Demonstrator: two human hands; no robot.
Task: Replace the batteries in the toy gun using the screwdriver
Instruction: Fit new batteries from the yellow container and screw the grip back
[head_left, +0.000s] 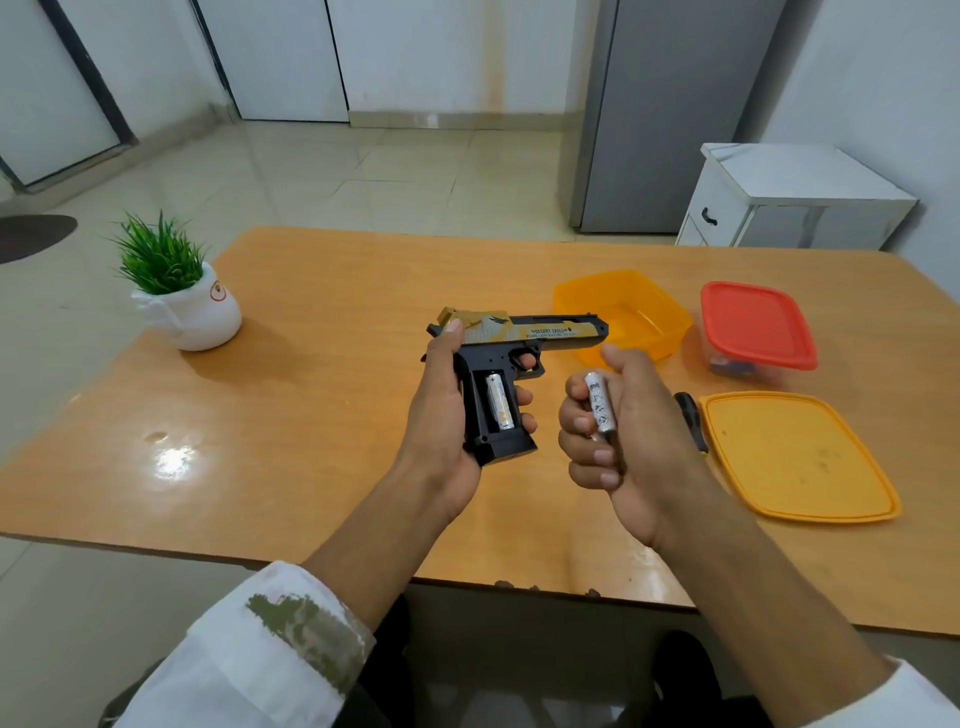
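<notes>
A black and gold toy gun (524, 338) is held above the table by my left hand (441, 410), which wraps around its grip, muzzle pointing right. The grip's battery compartment lies uncovered, and a white battery (500, 401) sits inside it. My right hand (618, 426), just right of the gun, is closed around a silver battery (600, 401) held upright between fingers and thumb. A dark strip shows under that battery in the same hand; what it is I cannot tell. The screwdriver (691, 421), black-handled, lies on the table behind my right hand, partly hidden.
An uncovered orange container (649, 312) stands behind the gun. Right of it is a clear box with a red lid (756, 325). An orange lid (795, 462) lies flat at the right. A potted plant (179, 291) stands at the table's far left corner (260, 415).
</notes>
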